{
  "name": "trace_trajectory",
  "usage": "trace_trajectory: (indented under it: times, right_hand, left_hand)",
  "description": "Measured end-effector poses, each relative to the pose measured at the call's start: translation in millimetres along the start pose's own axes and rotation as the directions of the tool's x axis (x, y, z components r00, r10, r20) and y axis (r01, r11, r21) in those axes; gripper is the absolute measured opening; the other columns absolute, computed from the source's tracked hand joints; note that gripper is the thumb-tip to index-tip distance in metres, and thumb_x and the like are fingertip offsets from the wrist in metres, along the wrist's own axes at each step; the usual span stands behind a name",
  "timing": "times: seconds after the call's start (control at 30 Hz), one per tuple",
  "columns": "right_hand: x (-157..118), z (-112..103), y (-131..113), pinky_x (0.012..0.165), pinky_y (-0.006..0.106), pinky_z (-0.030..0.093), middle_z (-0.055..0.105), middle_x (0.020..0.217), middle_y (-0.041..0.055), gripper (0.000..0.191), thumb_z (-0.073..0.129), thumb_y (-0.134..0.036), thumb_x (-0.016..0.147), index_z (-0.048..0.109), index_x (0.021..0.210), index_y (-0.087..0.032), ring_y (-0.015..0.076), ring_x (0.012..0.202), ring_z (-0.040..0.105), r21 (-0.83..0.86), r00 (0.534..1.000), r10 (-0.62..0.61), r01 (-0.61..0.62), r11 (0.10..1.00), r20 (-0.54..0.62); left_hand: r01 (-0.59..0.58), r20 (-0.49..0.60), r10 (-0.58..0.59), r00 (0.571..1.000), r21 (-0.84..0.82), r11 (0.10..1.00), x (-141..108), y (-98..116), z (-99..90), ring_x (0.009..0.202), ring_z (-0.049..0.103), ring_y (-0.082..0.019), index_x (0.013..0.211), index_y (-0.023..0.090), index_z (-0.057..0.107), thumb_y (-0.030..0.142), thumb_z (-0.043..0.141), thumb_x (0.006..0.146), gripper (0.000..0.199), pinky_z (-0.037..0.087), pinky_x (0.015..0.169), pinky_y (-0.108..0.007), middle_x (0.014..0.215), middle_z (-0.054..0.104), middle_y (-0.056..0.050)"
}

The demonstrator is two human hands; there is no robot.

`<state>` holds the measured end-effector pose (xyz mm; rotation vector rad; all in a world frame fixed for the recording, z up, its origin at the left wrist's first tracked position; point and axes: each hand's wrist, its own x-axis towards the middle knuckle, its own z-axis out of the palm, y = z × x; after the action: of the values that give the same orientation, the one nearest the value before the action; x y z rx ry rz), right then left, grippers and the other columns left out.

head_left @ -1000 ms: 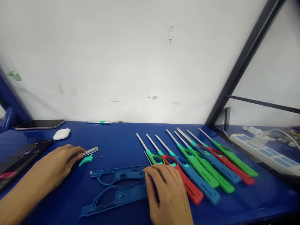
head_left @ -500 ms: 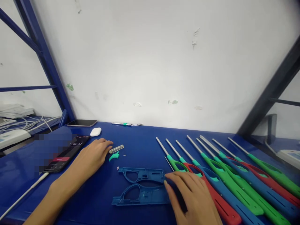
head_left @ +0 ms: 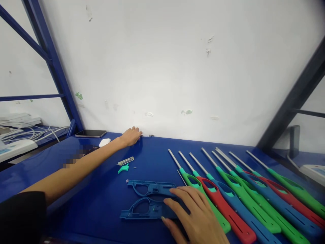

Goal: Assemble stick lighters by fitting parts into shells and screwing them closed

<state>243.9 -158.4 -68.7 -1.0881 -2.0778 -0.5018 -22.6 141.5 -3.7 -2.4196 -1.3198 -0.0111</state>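
Far back near the wall, my left hand (head_left: 131, 136) is closed over the thin metal rod assembly (head_left: 149, 136), whose wire end sticks out to the right. My right hand (head_left: 194, 213) rests with fingers spread on the right ends of two blue handle halves, an upper one (head_left: 158, 188) and a lower one (head_left: 154, 210), lying open side up. Left of them is a tiny metal piece (head_left: 127, 181). Beyond lie a clear narrow part (head_left: 126, 161), a teal trigger (head_left: 123, 168) and a small pin (head_left: 134, 167).
Several long lighters with red, blue and green handles, one a green lighter (head_left: 193, 181), fan out at the right. A dark phone (head_left: 90, 133) and a white case (head_left: 104, 142) lie back left. Blue frame posts (head_left: 54, 67) flank the table (head_left: 152, 152).
My left hand has moved from beside the clear part to the rod assembly at the wall. My right hand has shifted slightly left over the blue halves.
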Motion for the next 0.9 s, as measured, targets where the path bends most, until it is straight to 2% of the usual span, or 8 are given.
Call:
trace_trajectory:
  times: [0.13,0.3,0.47,0.57,0.7,0.8,0.9]
  right_hand:
    - [-1.8,-2.0,-2.2,0.096,0.040,0.056,0.078,0.115,0.0022,0.026,0.048,-0.039,0.111,0.072,0.110,-0.029,0.0237,0.109,0.073,0.068,1.000,0.017,-0.018,0.997,0.025]
    - [-2.9,-3.4,-2.6,0.095,0.040,0.057,0.078,0.115,0.0028,0.027,0.048,-0.036,0.111,0.071,0.101,-0.028,0.0240,0.110,0.073,0.105,0.999,0.030,-0.034,0.994,0.039]
    - [1.2,-2.7,-0.5,0.092,0.037,0.058,0.080,0.111,0.0002,0.027,0.049,-0.041,0.111,0.072,0.102,-0.030,0.0222,0.106,0.076,0.102,0.999,-0.001,-0.002,0.995,0.035]
    - [1.9,-3.8,1.0,0.093,0.036,0.059,0.080,0.116,-0.0005,0.026,0.052,-0.047,0.109,0.072,0.115,-0.031,0.0217,0.107,0.076,0.070,0.999,-0.022,0.020,0.997,0.034]
    - [-0.5,-5.5,3.6,0.101,0.036,0.057,0.078,0.128,-0.0029,0.029,0.055,-0.042,0.109,0.068,0.132,-0.031,0.0203,0.116,0.075,0.022,0.997,-0.047,0.046,0.999,0.061]
    - [1.3,-3.6,8.3,0.102,0.037,0.057,0.077,0.130,-0.0029,0.030,0.053,-0.026,0.108,0.067,0.134,-0.032,0.0194,0.117,0.074,0.049,0.997,-0.022,0.018,0.999,0.079]
    - [8.9,0.5,14.9,0.098,0.043,0.059,0.079,0.126,-0.0006,0.034,0.050,-0.017,0.106,0.069,0.130,-0.031,0.0237,0.117,0.075,0.076,0.993,-0.003,-0.006,0.997,0.121]
  left_hand:
    - [-0.038,-0.005,0.038,0.999,0.026,0.999,7.3,-9.2,13.2,0.115,0.068,-0.026,0.135,0.019,0.063,0.041,0.069,0.103,0.040,0.060,0.096,-0.049,0.136,0.065,-0.011]
    - [-0.078,-0.014,0.078,0.997,0.021,0.997,0.1,-13.0,14.9,0.115,0.068,-0.026,0.135,0.019,0.063,0.041,0.069,0.102,0.040,0.060,0.096,-0.049,0.136,0.065,-0.011]
    - [-0.077,-0.063,0.076,0.995,-0.013,0.997,-14.1,-9.8,5.2,0.114,0.069,-0.026,0.135,0.019,0.063,0.041,0.069,0.102,0.040,0.061,0.096,-0.048,0.135,0.065,-0.011]
    - [-0.058,-0.113,0.052,0.992,-0.052,0.997,-27.8,-7.8,-9.8,0.114,0.069,-0.026,0.135,0.019,0.063,0.041,0.069,0.102,0.040,0.061,0.096,-0.048,0.135,0.065,-0.011]
    - [-0.014,-0.187,-0.012,0.982,-0.137,0.990,-65.3,0.4,-40.5,0.112,0.069,-0.025,0.134,0.018,0.063,0.041,0.069,0.103,0.039,0.061,0.095,-0.048,0.133,0.066,-0.010]
    - [0.004,-0.252,-0.063,0.966,-0.226,0.974,-110.3,17.0,-63.6,0.106,0.070,-0.023,0.131,0.018,0.064,0.041,0.068,0.103,0.036,0.062,0.090,-0.044,0.127,0.068,-0.009]
    - [-0.026,-0.319,-0.081,0.944,-0.319,0.947,-158.9,41.8,-77.6,0.097,0.071,-0.020,0.123,0.017,0.066,0.039,0.064,0.106,0.028,0.062,0.086,-0.040,0.115,0.071,-0.007]
